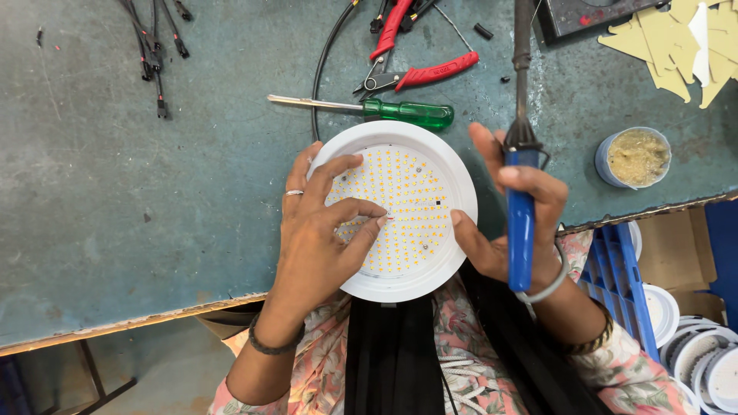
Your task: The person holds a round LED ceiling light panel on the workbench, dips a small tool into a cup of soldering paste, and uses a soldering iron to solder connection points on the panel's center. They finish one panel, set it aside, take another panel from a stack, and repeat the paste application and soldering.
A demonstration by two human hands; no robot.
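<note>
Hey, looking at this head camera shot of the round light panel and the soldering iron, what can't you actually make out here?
- Soldering iron tip: cut off by the top edge.
- What the left hand pinches at the LED panel: too small, half hidden by fingertips.
- Panel's near rim: covered by the left hand.
- Pliers handles: cut off by the top edge.
- Stacked white housings: cut off at the right and bottom edges.

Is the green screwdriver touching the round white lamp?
Apart. The head view shows a strip of bare table between the screwdriver and the lamp's top rim. The left hand rests on the lamp; the right hand holds a blue-handled soldering iron.
</note>
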